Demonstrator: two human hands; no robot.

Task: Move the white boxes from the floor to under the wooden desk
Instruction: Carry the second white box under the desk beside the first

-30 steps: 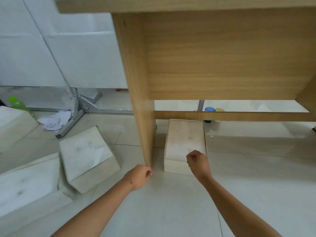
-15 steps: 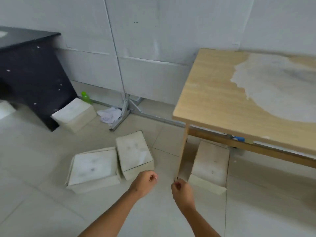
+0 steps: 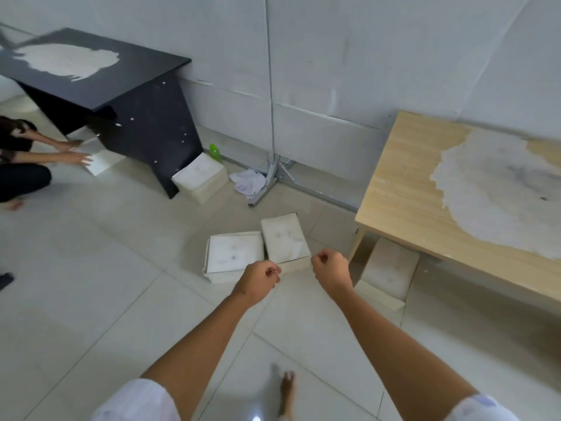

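Observation:
One white box [image 3: 387, 268] lies on the floor partly under the left end of the wooden desk [image 3: 406, 196]. Two white boxes sit side by side on the tiles in the middle: a square one [image 3: 233, 253] and a narrower one [image 3: 283, 238] leaning against it. Another white box [image 3: 200, 177] rests beside the black desk. My left hand [image 3: 259, 281] hovers over the near edge of the square box, fingers curled, holding nothing. My right hand [image 3: 331, 270] is a closed fist between the narrow box and the desk leg, also holding nothing.
A black desk [image 3: 121, 95] stands at the back left, where another person [image 3: 21, 165] crouches with hands on a white box [image 3: 100, 159]. A green bottle [image 3: 215, 153], a crumpled cloth [image 3: 247, 182] and a metal stand foot [image 3: 270, 180] lie by the wall. My bare foot [image 3: 287, 390] is on the tiles.
The view rose from low under the wooden desk to standing height and swung left. My right hand left the box under the desk; both hands drew back toward the two middle boxes.

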